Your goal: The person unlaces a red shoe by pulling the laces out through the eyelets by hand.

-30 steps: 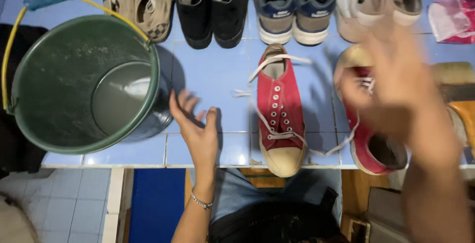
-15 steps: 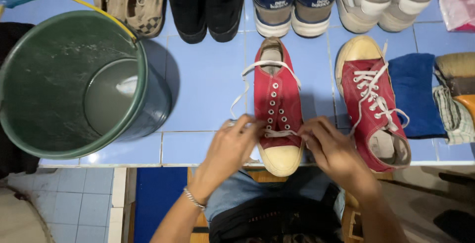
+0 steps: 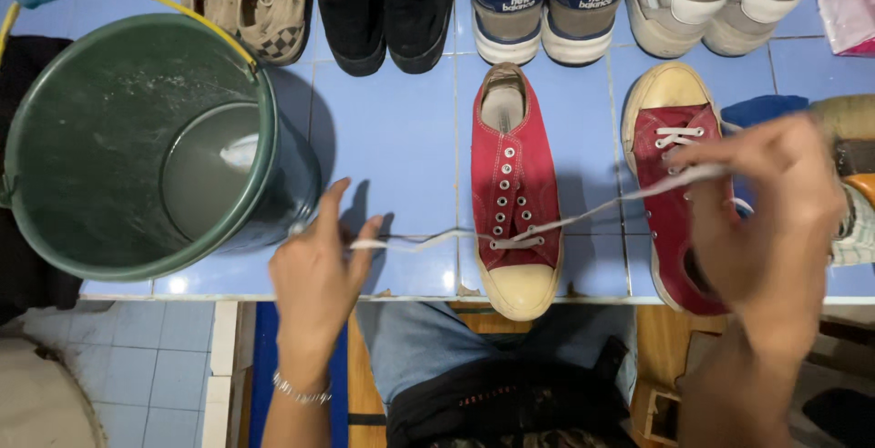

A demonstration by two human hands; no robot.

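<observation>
Pinching one end of a white shoelace (image 3: 547, 226), the left hand (image 3: 314, 275) has thumb and fingers pressed together on it, just left of the red sneaker (image 3: 510, 188). The right hand (image 3: 775, 211) pinches the other end, fingers closed on the lace above the second red sneaker (image 3: 670, 165). Lace runs taut between both hands, passing through the lowest eyelets of the first red sneaker near its cream toe cap. That sneaker lies on the blue tiled table (image 3: 401, 138), toe toward the person, its upper eyelets unlaced. Second red sneaker lies to the right, toe pointing away, white lace in place at its top rows; partly covered by the right hand. Silver bracelet (image 3: 299, 391) on left wrist. Green bucket (image 3: 137, 138) with yellow handle and blue grip stands at the left, near the left hand, not touching it. Along the far edge: checkered slip-ons (image 3: 246, 1), black shoes (image 3: 383, 10), navy-and-grey trainers (image 3: 538, 10), grey sneakers (image 3: 711, 1).
</observation>
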